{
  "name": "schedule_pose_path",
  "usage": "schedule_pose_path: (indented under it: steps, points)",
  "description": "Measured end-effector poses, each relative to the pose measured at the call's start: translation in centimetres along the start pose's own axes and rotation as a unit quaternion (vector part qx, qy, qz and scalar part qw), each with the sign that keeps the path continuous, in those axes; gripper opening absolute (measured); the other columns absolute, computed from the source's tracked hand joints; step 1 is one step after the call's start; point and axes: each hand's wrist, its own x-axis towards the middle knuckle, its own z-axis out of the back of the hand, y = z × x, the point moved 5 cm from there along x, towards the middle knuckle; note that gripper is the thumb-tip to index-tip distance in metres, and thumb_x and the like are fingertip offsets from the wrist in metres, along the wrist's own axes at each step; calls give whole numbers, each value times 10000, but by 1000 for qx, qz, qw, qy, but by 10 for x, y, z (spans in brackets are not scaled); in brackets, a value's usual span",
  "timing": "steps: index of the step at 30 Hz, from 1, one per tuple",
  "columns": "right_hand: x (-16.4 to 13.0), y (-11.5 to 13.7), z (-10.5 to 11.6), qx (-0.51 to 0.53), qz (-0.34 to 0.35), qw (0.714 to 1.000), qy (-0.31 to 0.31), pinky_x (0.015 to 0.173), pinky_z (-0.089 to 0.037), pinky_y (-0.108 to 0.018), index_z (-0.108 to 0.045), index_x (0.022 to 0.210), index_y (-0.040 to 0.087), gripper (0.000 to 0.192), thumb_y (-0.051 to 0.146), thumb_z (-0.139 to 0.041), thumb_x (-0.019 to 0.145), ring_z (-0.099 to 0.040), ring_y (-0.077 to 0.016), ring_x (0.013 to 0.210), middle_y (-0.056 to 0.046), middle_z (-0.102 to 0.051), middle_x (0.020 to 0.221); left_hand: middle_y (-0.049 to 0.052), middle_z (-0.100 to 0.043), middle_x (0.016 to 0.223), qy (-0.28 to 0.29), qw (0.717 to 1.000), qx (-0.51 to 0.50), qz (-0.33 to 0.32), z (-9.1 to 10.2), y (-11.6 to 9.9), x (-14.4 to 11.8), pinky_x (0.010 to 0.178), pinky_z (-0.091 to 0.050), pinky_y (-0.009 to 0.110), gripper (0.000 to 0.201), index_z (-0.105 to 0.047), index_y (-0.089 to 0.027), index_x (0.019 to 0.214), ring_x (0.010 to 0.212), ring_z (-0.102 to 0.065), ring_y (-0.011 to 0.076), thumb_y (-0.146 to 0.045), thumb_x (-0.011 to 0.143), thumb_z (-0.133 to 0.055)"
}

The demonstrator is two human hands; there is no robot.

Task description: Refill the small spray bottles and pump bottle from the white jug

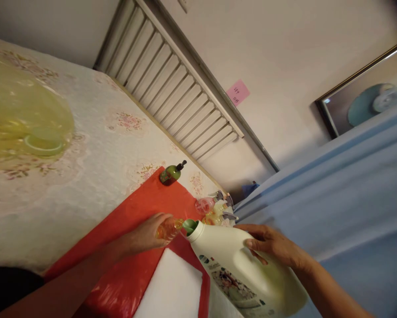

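From where I stand, the trouble spot is the meeting of two mouths. The left hand (150, 232) has its grip wrapped around a small clear bottle (168, 229) with an orange tint, above the red sheet (139, 221). The right hand (271, 247) has its grip through the handle of a big pale jug (231, 247), which hangs tilted toward the near right edge of the surface (102, 172), its green spout (189, 226) right at the bottle's neck. Whether they touch, I can't tell.

The jug looks heavy for one hand; if that wrist dips, liquid could surge and overshoot the narrow neck. If the left grip tightens, a thin-walled bottle might squeeze its contents back up; slick fingers could let it slip. Any drips would likely land on the red sheet, or soak the white pad (173, 287) near its right edge.

A swing of the jug toward the far edge could knock the spray bottles (215, 212) clustered near the surface's far right corner. The green pump bottle (170, 175), by the sheet's far corner, seems safer.
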Motion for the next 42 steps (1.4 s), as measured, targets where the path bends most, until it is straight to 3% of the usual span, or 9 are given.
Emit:
schedule_pose_path:
  steps: [12,18,31,42]
  points:
    - [1,-2,1,2,1,1000,0,435,-337,-189,-618,1277,191,529,501,-658,850,-413,-55,474,5,-591,713,104,-575,1328,-3,1000,12,-7,2,-7,0,993,-478,390,580,-533,-201,1251,1191,-561,292,-418,734,-683]
    - [2,-1,1,3,1,1000,-2,440,-353,-191,-616,1282,196,531,499,-661,848,-418,-62,488,7,-577,706,84,-580,1337,-6,1000,5,-1,2,-4,-1,999,-474,339,607,-514,-251,1280,1220,-553,281,-442,731,-688]
    - [2,0,1,17,8,1000,7,433,-349,-186,-625,1272,194,522,491,-668,845,-409,-60,488,9,-579,706,99,-597,1310,-21,1000,9,-11,-1,1,0,995,-473,359,614,-529,-208,1273,1189,-565,296,-424,723,-696]
    - [3,2,2,-6,4,1000,6,444,-360,-198,-619,1279,201,528,508,-649,850,-415,-72,497,11,-567,697,40,-625,1241,-23,999,16,-16,3,-13,-3,953,-485,292,502,-546,-242,1223,1145,-589,246,-413,764,-655]
